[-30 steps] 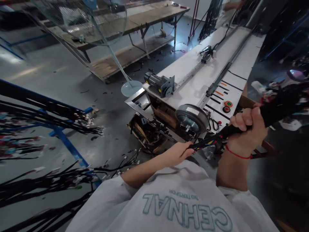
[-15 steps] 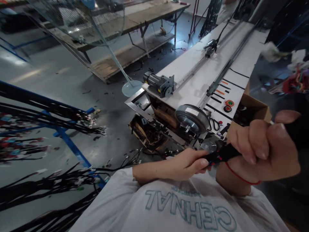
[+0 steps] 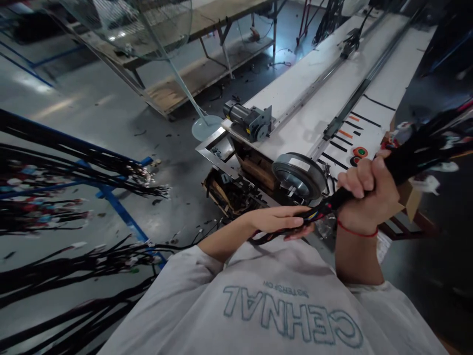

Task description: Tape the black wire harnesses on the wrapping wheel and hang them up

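A wire harness (image 3: 339,198), wrapped in black, runs from my lap up to the right and fans out into loose wires at the right edge. My right hand (image 3: 373,185), with a red string at the wrist, is wrapped around its thick part. Lower down, my left hand (image 3: 279,219) closes around the thinner stretch, where coloured wires show between the black. Just beyond my hands a dark round wheel (image 3: 300,172) sits at the near end of the white machine table (image 3: 295,118). My right hand partly covers the tape rolls (image 3: 359,154) there.
A motor (image 3: 247,120) sits at the table's near left corner. Bundled harnesses hang over a blue rack (image 3: 123,217) on my left. Further off stand a fan on a pale round base (image 3: 207,127) and a wooden workbench (image 3: 162,96). A cardboard box (image 3: 410,199) is at right.
My right hand has moved away from the camera and left, closer to the table, keeping hold of the harness. My left hand has shifted slightly left and up; more of the fanned wires shows.
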A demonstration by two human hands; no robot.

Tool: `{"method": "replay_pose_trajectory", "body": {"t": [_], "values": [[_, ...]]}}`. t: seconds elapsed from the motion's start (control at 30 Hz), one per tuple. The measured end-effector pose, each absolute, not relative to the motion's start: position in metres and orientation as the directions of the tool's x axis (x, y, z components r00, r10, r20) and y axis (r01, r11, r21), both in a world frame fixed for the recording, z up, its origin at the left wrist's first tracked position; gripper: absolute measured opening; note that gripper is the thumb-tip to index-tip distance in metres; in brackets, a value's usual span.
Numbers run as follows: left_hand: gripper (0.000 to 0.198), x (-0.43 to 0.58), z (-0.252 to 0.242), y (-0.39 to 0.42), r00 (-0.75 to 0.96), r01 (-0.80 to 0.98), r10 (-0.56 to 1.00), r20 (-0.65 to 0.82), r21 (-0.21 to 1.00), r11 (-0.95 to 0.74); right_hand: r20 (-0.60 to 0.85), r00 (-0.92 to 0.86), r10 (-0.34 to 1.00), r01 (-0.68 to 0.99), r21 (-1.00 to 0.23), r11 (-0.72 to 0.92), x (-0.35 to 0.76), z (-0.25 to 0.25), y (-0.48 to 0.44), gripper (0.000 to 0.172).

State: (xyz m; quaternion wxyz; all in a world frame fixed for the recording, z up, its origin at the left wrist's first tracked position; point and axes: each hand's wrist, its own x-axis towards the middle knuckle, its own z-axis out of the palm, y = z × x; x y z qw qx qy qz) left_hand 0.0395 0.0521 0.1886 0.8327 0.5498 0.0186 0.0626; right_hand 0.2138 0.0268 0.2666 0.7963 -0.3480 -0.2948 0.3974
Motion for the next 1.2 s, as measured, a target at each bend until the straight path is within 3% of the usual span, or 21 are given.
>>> {"method": "replay_pose_trajectory", "body": {"t": [0.07,0.23,0.33,0.43,0.5,0.6,0.83,1.0,1.1,1.2], "values": [[0.065,0.034,0.172,0.054,0.996,-0.054,0.091,0.019,0.914,0.402,0.151,0.515,0.844,-0.505,-0.742,0.441,0.232,0.256,0.035,0.021],[0.053,0.019,0.145,0.040,0.882,0.110,0.453,-0.130,0.991,0.070,0.076,0.564,0.822,-0.508,-0.753,0.418,0.249,0.238,0.038,0.019],[0.057,0.011,0.140,0.037,0.831,0.148,0.537,-0.145,0.988,0.039,0.085,0.543,0.835,-0.450,-0.811,0.375,0.242,0.230,0.030,0.017],[0.056,0.004,0.147,0.038,0.715,0.180,0.689,-0.119,0.983,-0.018,-0.024,0.179,0.984,-0.385,-0.922,0.048,0.231,0.217,0.017,0.036],[0.052,0.003,0.156,0.037,0.661,0.218,0.747,-0.063,0.970,-0.111,-0.173,-0.090,0.981,-0.245,-0.951,-0.190,0.223,0.207,0.009,0.035],[0.053,0.007,0.168,0.035,0.639,0.274,0.769,-0.005,0.936,-0.221,-0.279,-0.130,0.951,-0.178,-0.937,-0.300,0.215,0.195,0.001,0.025],[0.072,0.009,0.174,0.046,0.825,0.065,0.565,0.025,0.988,-0.139,-0.300,-0.073,0.951,-0.367,-0.879,-0.306,0.210,0.185,-0.006,0.031],[0.068,0.002,0.163,0.045,0.774,0.053,0.633,-0.019,0.998,-0.035,-0.278,-0.011,0.961,-0.409,-0.875,-0.258,0.215,0.178,-0.003,0.032],[0.073,-0.009,0.149,0.037,0.732,0.040,0.679,-0.057,0.998,0.041,-0.215,0.150,0.965,-0.571,-0.815,-0.093,0.224,0.165,0.008,0.036],[0.072,-0.021,0.139,0.035,0.794,0.103,0.592,-0.136,0.991,0.089,-0.157,0.385,0.910,-0.692,-0.701,0.172,0.228,0.154,0.022,0.031]]}}
